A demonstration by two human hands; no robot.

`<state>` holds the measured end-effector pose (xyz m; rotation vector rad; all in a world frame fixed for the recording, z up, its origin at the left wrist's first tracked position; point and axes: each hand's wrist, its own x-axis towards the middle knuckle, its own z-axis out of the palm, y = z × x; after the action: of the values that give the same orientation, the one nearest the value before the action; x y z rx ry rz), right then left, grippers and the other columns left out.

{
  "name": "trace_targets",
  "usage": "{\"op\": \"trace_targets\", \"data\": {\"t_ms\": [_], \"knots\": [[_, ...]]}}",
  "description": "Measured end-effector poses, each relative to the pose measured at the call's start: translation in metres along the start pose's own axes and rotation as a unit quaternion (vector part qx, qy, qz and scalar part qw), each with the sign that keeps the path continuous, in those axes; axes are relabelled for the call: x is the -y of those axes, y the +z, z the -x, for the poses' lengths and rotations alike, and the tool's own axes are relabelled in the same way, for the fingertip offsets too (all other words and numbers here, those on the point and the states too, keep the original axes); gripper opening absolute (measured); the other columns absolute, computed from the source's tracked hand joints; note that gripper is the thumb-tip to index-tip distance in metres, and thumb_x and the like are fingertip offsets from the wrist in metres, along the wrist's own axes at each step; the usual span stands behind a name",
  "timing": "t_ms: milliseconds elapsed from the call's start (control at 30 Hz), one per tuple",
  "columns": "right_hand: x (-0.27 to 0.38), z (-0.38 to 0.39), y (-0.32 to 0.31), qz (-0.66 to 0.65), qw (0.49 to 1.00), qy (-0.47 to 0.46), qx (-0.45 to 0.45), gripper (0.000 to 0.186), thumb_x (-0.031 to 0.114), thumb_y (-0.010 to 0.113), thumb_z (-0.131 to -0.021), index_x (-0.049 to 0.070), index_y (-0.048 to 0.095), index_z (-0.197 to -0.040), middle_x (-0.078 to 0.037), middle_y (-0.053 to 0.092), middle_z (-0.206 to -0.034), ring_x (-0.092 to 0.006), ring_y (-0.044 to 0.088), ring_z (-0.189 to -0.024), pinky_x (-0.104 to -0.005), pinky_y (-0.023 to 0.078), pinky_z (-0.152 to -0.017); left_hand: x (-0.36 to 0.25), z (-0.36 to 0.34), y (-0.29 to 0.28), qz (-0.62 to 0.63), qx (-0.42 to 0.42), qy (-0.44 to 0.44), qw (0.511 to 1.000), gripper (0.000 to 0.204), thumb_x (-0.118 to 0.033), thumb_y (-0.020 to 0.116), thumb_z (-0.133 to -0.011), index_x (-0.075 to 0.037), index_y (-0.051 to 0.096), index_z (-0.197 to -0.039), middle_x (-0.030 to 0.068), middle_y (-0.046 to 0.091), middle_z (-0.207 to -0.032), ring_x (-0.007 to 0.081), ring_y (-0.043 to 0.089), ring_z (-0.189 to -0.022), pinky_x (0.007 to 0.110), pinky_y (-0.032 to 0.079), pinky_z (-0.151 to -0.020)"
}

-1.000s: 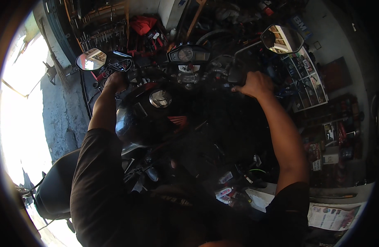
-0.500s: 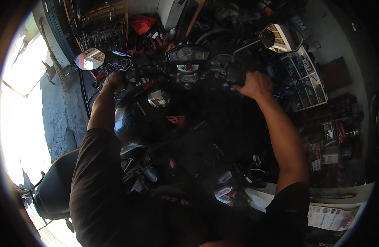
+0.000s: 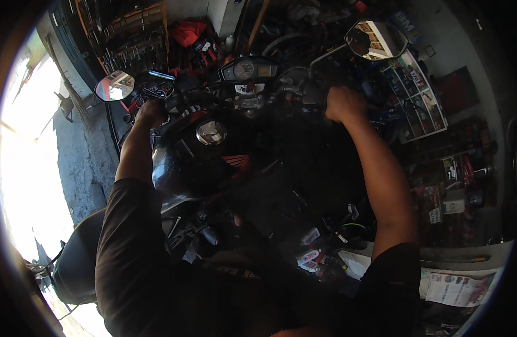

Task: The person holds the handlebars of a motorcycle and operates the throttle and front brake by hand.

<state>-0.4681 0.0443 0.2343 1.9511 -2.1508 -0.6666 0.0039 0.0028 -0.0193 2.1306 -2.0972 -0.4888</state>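
A dark motorcycle [image 3: 185,160] stands in front of me, its front end toward the far side. My left hand [image 3: 151,114] is closed around the left handlebar grip, which it mostly hides. On the other side, my right hand [image 3: 345,105] wraps the right handlebar grip, knuckles up and thumb tucked in. Between the hands sits the instrument cluster [image 3: 248,70]. Nearer to me is the tank with a shiny round fuel cap [image 3: 211,133]. The left mirror [image 3: 115,86] and right mirror [image 3: 376,39] stick out beyond the hands. The seat [image 3: 76,261] lies at lower left.
Hand tools hang on a rack [image 3: 135,56] at the far left, beside a red cloth [image 3: 189,32]. A white display shelf [image 3: 418,101] stands at the right. Small boxes and bottles [image 3: 309,257] lie low right of centre, near a newspaper [image 3: 452,289]. Bright daylight enters at left.
My right thumb, stretched out leftward before, is now folded around the grip. The motorcycle and background sit slightly further left and up in the picture. Both hands stay on the handlebar.
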Motion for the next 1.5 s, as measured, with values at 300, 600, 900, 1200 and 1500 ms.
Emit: {"op": "trace_targets", "data": {"t_ms": [300,600,900,1200,1500], "knots": [[-0.001,0.006,0.007,0.018,0.998,-0.015,-0.053,0.024,0.013,0.073,-0.085,0.009,0.08,-0.107,-0.015,0.077,-0.114,-0.0335,0.074,-0.109,-0.0436,0.06,-0.092,0.012,-0.012,0.011,-0.021,0.033,0.009,0.999,0.04,-0.028,0.069,-0.082,-0.008,0.074,-0.116,0.0238,0.071,-0.122,0.0403,0.067,-0.118,0.051,0.055,-0.1],[-0.003,0.001,0.002,0.008,1.0,-0.013,-0.01,0.027,0.017,0.074,-0.085,0.01,0.079,-0.111,-0.015,0.076,-0.116,-0.0339,0.073,-0.113,-0.0436,0.06,-0.094,0.059,-0.056,0.058,-0.09,0.037,0.12,0.988,0.037,-0.032,0.071,-0.082,-0.006,0.077,-0.108,0.0248,0.073,-0.115,0.0408,0.068,-0.113,0.051,0.056,-0.097],[0.002,0.008,0.013,0.024,0.997,-0.003,-0.07,0.026,0.015,0.072,-0.087,0.008,0.079,-0.11,-0.017,0.075,-0.118,-0.0341,0.073,-0.112,-0.0449,0.059,-0.095,0.036,-0.033,0.031,-0.038,0.036,0.045,0.998,0.038,-0.032,0.071,-0.081,-0.004,0.077,-0.106,0.0254,0.072,-0.115,0.041,0.068,-0.113,0.05,0.056,-0.097],[-0.001,-0.001,-0.001,-0.002,1.0,0.007,0.004,0.028,0.014,0.072,-0.085,0.009,0.079,-0.112,-0.017,0.075,-0.12,-0.0358,0.072,-0.115,-0.0461,0.059,-0.096,0.056,-0.053,0.052,-0.086,0.038,0.103,0.99,0.041,-0.033,0.071,-0.081,-0.004,0.076,-0.109,0.0256,0.072,-0.116,0.0414,0.068,-0.113,0.05,0.056,-0.097],[0.005,0.011,0.009,0.017,0.998,0.015,-0.062,0.027,0.012,0.069,-0.088,0.009,0.078,-0.113,-0.019,0.076,-0.116,-0.036,0.072,-0.113,-0.045,0.06,-0.094,0.043,-0.041,0.038,-0.084,0.034,0.095,0.991,0.04,-0.032,0.07,-0.082,-0.003,0.076,-0.109,0.0258,0.072,-0.116,0.0405,0.068,-0.113,0.049,0.056,-0.097]]}}
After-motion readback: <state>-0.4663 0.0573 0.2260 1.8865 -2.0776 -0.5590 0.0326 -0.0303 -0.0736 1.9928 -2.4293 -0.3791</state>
